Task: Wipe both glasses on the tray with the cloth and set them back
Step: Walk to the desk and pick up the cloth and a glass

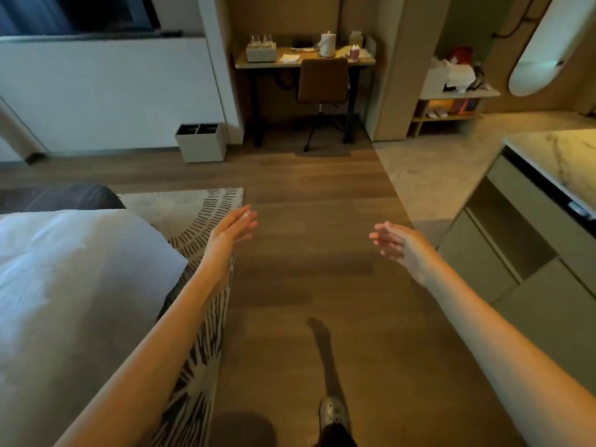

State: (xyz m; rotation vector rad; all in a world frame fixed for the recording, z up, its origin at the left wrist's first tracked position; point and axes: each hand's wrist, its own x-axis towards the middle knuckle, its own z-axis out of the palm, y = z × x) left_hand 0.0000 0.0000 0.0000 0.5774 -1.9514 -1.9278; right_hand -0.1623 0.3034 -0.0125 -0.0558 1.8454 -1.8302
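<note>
Far across the room, a pale box-like tray (261, 54) stands on the left end of a wooden desk (304, 61), with small clear glasses (262, 41) on top of it. No cloth can be made out at this distance. My left hand (233, 226) and my right hand (397, 242) are stretched out in front of me over the wooden floor, both empty with fingers extended. They are far from the desk.
A brown office chair (322, 80) is tucked under the desk. A white kettle (328, 44) and papers sit on the desk. A bed with a white duvet (64, 272) lies left, a patterned rug (196, 221) beside it. A marble counter (561, 156) is right, a bin (200, 141) by the wall.
</note>
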